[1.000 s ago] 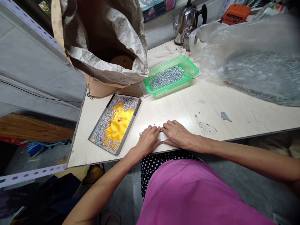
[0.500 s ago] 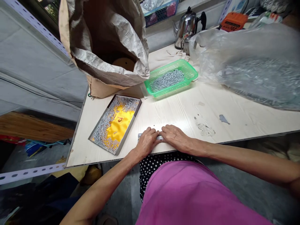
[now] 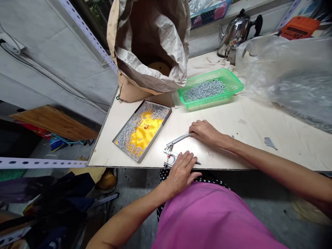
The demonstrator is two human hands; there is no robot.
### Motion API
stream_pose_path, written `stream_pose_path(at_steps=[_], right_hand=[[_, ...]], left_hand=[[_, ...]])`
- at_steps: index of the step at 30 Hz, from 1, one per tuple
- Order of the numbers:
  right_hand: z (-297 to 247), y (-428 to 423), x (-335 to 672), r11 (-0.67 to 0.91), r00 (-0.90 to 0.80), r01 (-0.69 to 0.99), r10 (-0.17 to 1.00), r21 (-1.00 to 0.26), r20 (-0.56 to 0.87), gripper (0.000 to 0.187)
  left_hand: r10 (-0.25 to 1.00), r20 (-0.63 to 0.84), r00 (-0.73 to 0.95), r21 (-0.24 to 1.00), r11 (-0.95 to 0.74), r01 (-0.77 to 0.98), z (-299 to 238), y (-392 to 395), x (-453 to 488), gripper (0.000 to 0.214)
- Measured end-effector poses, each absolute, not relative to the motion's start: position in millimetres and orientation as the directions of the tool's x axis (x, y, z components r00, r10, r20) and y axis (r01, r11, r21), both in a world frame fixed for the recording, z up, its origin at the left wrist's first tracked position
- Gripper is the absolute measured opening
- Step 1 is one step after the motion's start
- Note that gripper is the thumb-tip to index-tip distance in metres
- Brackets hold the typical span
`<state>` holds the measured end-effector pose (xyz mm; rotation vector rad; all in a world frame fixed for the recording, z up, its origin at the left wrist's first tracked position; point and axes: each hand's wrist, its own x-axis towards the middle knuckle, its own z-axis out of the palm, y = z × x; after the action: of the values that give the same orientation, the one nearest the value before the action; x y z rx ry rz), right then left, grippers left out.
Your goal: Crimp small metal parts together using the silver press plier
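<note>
Metal pliers point(image 3: 178, 139) on table point(image 3: 233, 152), near front edge, handles spread apart (spring visible between). Right hand point(image 3: 206, 133) clamped on end of upper handle. Left hand point(image 3: 183, 168) laid over lower handle, fingers outstretched, uncurled. Yellow-bottomed tray point(image 3: 145, 138) beside pliers; green basket point(image 3: 212, 101) farther back.
</note>
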<state>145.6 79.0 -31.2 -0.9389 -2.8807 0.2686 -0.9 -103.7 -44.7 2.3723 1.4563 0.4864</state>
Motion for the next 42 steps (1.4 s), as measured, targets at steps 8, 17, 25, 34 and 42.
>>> stream_pose_path(at_steps=[8, 17, 25, 34, 42], right_hand=[[-8, 25, 79, 0.974, -0.985, 0.122, 0.143, -0.191, 0.097, 0.005], [-13, 9, 44, 0.986, -0.986, -0.040, -0.013, -0.159, 0.164, 0.009], [55, 141, 106, 0.818, -0.665, 0.559, 0.539, -0.135, 0.516, 0.017], [45, 83, 133, 0.768, -0.717, 0.562, 0.638, -0.308, 0.281, 0.013], [-3, -12, 169, 0.667, -0.792, 0.504, 0.610, -0.548, 0.016, 0.027]], left_hand=[[0.921, 0.109, 0.373, 0.476, -0.378, 0.794, -60, -108, -2, 0.055], [0.774, 0.314, 0.550, 0.334, -0.633, 0.699, -39, -124, -10, 0.024], [0.955, 0.294, -0.041, 0.011, 0.039, 0.999, -1, -73, -156, 0.021], [1.000, 0.019, -0.024, 0.006, 0.024, 1.000, -23, -50, -221, 0.031], [0.979, 0.069, -0.191, 0.387, 0.150, 0.910, 2, -48, -182, 0.028]])
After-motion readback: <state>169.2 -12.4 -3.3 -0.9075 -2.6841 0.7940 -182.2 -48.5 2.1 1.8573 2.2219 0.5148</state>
